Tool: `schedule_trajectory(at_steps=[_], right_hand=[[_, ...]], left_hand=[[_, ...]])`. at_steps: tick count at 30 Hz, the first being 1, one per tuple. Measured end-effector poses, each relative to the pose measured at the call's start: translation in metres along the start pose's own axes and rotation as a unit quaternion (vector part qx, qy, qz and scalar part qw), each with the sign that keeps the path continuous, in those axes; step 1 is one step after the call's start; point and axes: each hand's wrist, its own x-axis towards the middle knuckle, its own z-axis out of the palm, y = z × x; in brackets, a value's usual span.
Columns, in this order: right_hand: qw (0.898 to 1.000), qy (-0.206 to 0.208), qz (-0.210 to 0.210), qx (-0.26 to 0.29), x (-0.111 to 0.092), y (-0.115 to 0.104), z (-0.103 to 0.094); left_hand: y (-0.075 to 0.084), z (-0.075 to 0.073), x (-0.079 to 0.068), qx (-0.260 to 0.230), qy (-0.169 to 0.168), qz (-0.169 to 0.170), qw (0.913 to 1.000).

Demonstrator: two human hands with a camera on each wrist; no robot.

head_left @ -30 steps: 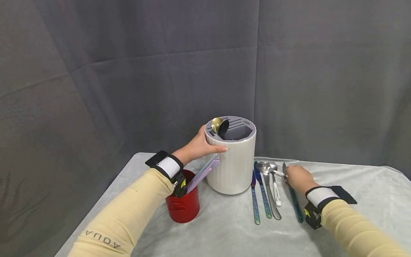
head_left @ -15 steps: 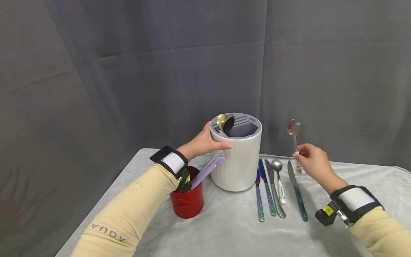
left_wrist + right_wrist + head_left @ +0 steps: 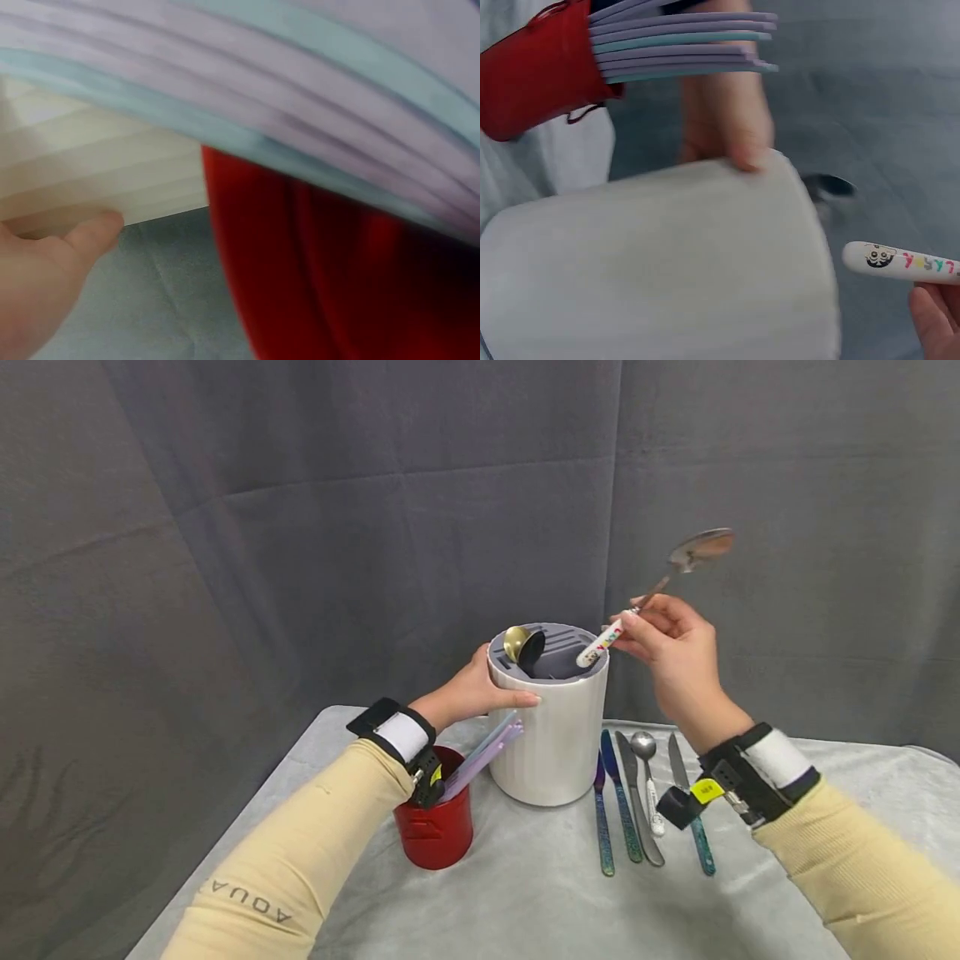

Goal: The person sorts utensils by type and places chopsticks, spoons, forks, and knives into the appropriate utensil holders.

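Note:
My right hand [image 3: 682, 660] pinches a spoon [image 3: 611, 639] by its white printed handle. The bowl points up and to the right, and the handle end overlaps the holder's grey slotted top in the head view. My left hand [image 3: 476, 689] grips the upper left side of the white utensil holder [image 3: 551, 743], thumb across the front and fingers hidden behind. A gold-and-black spoon [image 3: 517, 645] stands in the holder's top. In the right wrist view the spoon handle [image 3: 900, 260] is just beyond the holder's upper end.
A red pot [image 3: 435, 835] with lilac and pale blue straws [image 3: 483, 760] stands left of the holder, under my left wrist. To the right lie several knives [image 3: 625, 802] and a spoon with a white handle [image 3: 649, 777]. A grey curtain [image 3: 375, 527] hangs behind the table [image 3: 525, 893].
My right hand has lifted the spoon off the table's right side and carried it up and left to the holder, tilting its handle end toward the top. My left hand stays on the holder.

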Motion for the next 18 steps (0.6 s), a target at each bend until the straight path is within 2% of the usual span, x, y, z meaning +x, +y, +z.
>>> schedule_trajectory(at_steps=[2,4,6,8,12,16,18], right_hand=[[0.999,-0.013,0.002,-0.041,0.002,0.008,0.012],[0.995,-0.029,0.022,-0.089,0.002,0.016,0.021],[0.987,-0.051,0.049,-0.148,0.003,0.022,0.026],[0.973,-0.075,0.074,-0.205,0.003,0.027,0.028],[0.939,-0.126,0.103,-0.304,0.006,0.03,0.026],[0.913,-0.176,0.122,-0.347,0.011,0.027,0.028],[0.904,-0.195,0.129,-0.357,0.013,0.027,0.029]], left_hand=[[0.001,0.0,0.002,-0.006,-0.004,0.026,0.9996],[0.001,0.001,0.003,-0.016,-0.009,0.047,0.9987],[0.0,0.002,0.004,-0.021,-0.01,0.053,0.9983],[-0.001,0.004,0.005,-0.027,-0.013,0.06,0.9978],[-0.003,0.007,0.004,-0.024,-0.014,0.046,0.9986],[-0.004,0.006,-0.001,-0.005,-0.001,-0.003,1.0],[-0.004,0.005,-0.003,0.003,0.005,-0.024,0.9997]])
